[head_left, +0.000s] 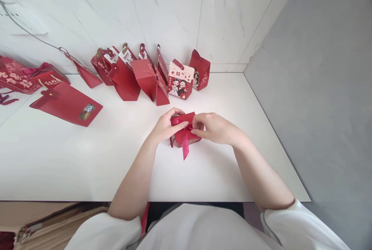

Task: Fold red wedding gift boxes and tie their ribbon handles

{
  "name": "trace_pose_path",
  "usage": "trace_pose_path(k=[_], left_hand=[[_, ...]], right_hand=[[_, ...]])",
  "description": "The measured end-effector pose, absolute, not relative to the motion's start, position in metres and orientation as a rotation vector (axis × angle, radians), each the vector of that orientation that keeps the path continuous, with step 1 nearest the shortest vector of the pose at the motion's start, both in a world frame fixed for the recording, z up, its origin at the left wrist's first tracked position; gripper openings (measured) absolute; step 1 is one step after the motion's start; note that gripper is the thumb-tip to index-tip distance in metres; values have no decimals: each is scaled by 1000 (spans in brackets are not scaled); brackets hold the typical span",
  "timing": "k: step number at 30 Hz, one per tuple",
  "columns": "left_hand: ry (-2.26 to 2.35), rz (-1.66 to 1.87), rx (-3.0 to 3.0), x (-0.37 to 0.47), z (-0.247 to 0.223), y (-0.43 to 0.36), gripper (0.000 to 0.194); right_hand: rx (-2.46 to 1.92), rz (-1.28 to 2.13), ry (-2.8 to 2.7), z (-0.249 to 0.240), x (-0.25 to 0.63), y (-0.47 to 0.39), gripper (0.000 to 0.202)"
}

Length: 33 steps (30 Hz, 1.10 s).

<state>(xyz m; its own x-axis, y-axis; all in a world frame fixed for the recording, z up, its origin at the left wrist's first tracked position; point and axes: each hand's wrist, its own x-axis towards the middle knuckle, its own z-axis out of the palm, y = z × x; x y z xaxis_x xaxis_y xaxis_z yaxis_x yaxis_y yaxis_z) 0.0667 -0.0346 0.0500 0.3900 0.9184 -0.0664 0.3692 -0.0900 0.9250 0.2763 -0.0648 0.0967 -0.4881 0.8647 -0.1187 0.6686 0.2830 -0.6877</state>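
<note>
A small red gift box [188, 117] sits on the white table in front of me, with a glossy dark-pink ribbon [185, 145] around it. One ribbon tail hangs down over the near side onto the table. My left hand [165, 127] grips the box from the left, its fingers behind and its thumb pressed on top by the ribbon's knot. From the right, my right hand [213, 127] pinches the ribbon between thumb and index finger close to the knot. Fingers cover part of the knot, so its exact shape is hidden.
Several red gift boxes [126, 81] stand along the tiled wall, among them a pink-topped box [180, 81] with a printed couple. A larger red box [68, 103] with a small window lies at left. The table's right edge [277, 137] meets a grey surface.
</note>
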Motion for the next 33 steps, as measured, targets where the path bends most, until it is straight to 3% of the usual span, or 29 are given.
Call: trace_pose_path(k=[2, 5, 10, 21, 27, 33], left_hand=[[1156, 692, 1674, 67, 50, -35, 35], [1158, 701, 1701, 67, 49, -35, 31], [1187, 692, 1695, 67, 48, -34, 32], [1119, 652, 1655, 67, 50, -35, 36], [1172, 633, 1665, 69, 53, -38, 35], [1192, 646, 1671, 71, 53, -37, 37]], right_hand=[[-1359, 1160, -2138, 98, 277, -65, 2], [-1291, 1330, -2004, 101, 279, -65, 11], [-1299, 1289, -2109, 106, 286, -61, 30], [-1194, 1057, -2235, 96, 280, -62, 19], [-937, 1253, -2313, 99, 280, -66, 21], [-1011, 1459, -2459, 102, 281, -68, 22]])
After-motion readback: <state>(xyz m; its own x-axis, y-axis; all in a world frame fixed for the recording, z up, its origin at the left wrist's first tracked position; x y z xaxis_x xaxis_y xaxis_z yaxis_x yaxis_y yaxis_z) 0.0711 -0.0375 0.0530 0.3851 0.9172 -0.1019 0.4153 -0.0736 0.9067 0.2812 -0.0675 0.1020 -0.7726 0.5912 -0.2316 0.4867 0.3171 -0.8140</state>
